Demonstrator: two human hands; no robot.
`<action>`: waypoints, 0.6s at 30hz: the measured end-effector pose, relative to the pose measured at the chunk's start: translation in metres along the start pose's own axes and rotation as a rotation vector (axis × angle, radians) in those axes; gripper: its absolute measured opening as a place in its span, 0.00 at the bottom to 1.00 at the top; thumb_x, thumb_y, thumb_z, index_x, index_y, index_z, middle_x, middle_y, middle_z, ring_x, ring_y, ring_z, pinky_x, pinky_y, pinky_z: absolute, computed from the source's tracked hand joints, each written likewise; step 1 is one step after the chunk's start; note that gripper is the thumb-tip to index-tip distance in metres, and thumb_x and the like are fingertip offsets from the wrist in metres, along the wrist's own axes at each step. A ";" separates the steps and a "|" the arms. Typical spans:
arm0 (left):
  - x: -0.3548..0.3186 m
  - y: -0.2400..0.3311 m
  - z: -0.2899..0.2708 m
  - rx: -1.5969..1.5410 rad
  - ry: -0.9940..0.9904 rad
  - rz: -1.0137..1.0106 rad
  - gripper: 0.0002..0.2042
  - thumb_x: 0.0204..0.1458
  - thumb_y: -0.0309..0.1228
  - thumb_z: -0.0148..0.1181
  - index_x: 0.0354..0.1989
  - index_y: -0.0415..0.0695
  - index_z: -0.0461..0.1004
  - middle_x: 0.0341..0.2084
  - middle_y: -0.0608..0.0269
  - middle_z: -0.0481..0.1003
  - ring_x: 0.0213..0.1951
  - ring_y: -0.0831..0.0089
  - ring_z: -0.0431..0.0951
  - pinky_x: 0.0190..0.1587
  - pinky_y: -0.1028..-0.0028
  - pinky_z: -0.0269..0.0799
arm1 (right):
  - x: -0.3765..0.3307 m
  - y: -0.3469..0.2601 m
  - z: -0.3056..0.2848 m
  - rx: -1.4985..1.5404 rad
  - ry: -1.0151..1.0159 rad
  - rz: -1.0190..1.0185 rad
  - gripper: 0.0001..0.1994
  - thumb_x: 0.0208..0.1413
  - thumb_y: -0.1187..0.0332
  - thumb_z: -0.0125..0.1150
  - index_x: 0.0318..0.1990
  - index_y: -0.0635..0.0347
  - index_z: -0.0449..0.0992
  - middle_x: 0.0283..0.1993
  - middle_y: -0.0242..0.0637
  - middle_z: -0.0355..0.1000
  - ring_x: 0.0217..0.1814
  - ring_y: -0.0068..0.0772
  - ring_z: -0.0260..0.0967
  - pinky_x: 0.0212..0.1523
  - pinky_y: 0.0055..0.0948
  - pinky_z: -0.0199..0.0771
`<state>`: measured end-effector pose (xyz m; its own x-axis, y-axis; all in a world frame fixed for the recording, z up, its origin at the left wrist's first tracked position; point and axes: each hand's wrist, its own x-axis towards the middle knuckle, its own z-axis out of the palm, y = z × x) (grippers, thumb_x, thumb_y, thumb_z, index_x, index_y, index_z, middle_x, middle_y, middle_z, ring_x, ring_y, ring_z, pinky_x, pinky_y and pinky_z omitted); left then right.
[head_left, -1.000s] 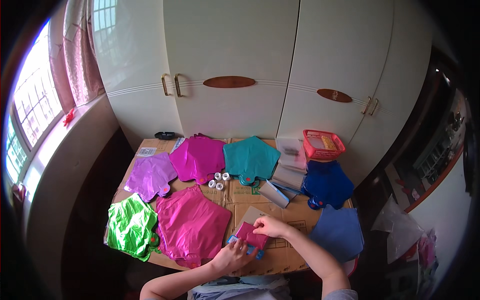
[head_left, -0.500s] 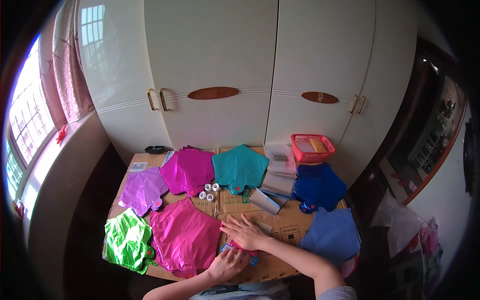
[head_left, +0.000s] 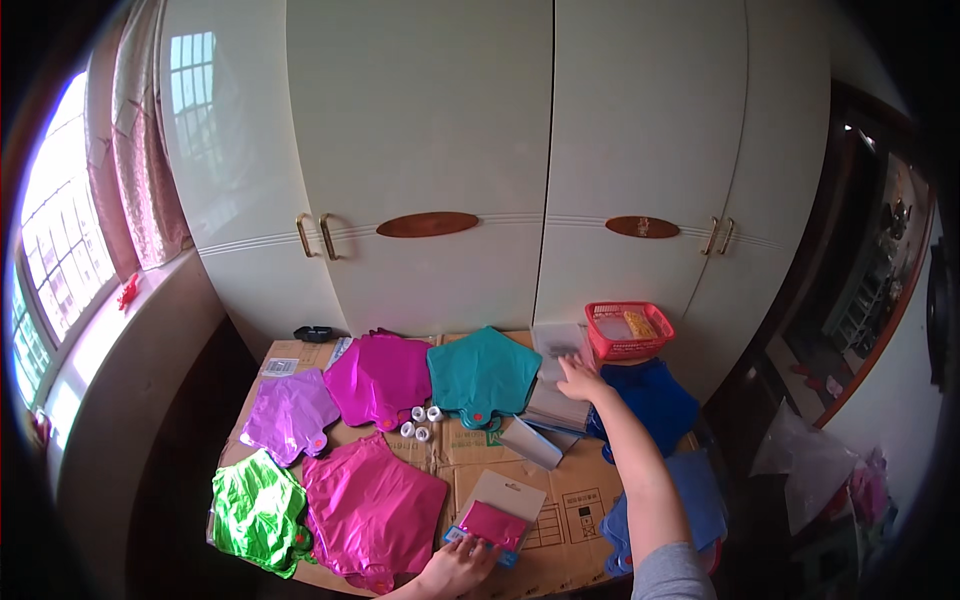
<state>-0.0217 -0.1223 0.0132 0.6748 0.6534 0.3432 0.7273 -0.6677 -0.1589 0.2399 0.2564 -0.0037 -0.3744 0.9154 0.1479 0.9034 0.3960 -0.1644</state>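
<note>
Head view, from where I stand: one folded pink packet (head_left: 493, 524) lies on one pale card (head_left: 517, 490) at the near edge of the cardboard (head_left: 462, 458). The left hand (head_left: 460, 565) has its fingertips on their lower edge; whether it pinches them I can't tell. The right hand (head_left: 580, 378) reaches onto the clear bags (head_left: 553, 341), too many to count, and I can't tell if it grips one.

Seven foil piles lie around: green (head_left: 258, 508), pink (head_left: 375, 505), lilac (head_left: 288, 412), magenta (head_left: 378, 378), teal (head_left: 484, 372), dark blue (head_left: 655, 400), light blue (head_left: 703, 500). Four white rolls (head_left: 423, 434) sit beside the magenta one. One red basket (head_left: 627, 350) stands behind the dark blue pile. The right forearm (head_left: 645, 480) crosses in front of both blue piles, hiding parts of them.
</note>
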 end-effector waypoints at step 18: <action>-0.005 0.003 0.012 0.001 -0.024 -0.037 0.22 0.47 0.35 0.52 0.53 0.49 0.70 0.42 0.59 0.72 0.45 0.61 0.76 0.44 0.64 0.76 | -0.044 0.001 0.005 0.074 0.476 -0.329 0.10 0.52 0.59 0.58 0.36 0.51 0.80 0.31 0.40 0.77 0.36 0.42 0.75 0.42 0.39 0.72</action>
<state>-0.0214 -0.1236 0.0003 0.6499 0.6862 0.3267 0.7522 -0.6423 -0.1474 0.2559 0.2170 -0.0157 -0.4820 0.6170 0.6221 0.7321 0.6737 -0.1010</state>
